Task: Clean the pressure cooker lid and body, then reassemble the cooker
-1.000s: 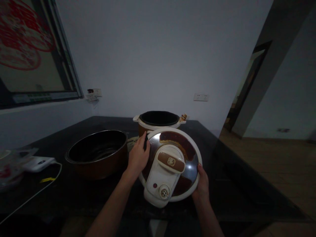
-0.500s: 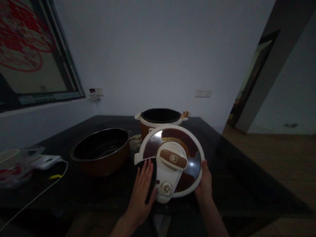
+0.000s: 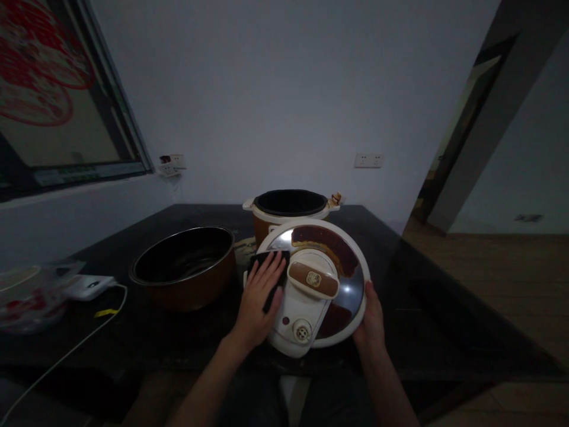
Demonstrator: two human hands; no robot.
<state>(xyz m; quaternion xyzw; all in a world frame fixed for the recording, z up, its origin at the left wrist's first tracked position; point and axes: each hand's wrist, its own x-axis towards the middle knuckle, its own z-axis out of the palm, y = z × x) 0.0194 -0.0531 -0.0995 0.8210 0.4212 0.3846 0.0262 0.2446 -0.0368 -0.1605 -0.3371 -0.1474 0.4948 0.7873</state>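
Observation:
A round pot lid (image 3: 349, 290) with a white rim, shiny and dark red-brown top and a brown handle is tilted up toward me at the table's front. My right hand (image 3: 371, 317) grips its right rim, fingers behind it and thumb on the edge. Under my left hand (image 3: 262, 299) a black cloth (image 3: 268, 259) is pressed flat against the lid's left side; the fingers lie extended over it. Behind the lid stands an electric cooker body (image 3: 291, 204), its dark top open. To the left sits a brown inner pot (image 3: 184, 270) with a black inside.
The dark table (image 3: 422, 320) carries everything. On its left lie a plastic bag (image 3: 38, 302), a white power strip (image 3: 91, 287) with a cord and a yellow tag. Wall sockets (image 3: 368, 160) are behind; a window (image 3: 66, 107) is at left.
My left hand and the black cloth have slid upward along the lid's left side. My right hand still holds the rim, and the view has shifted slightly.

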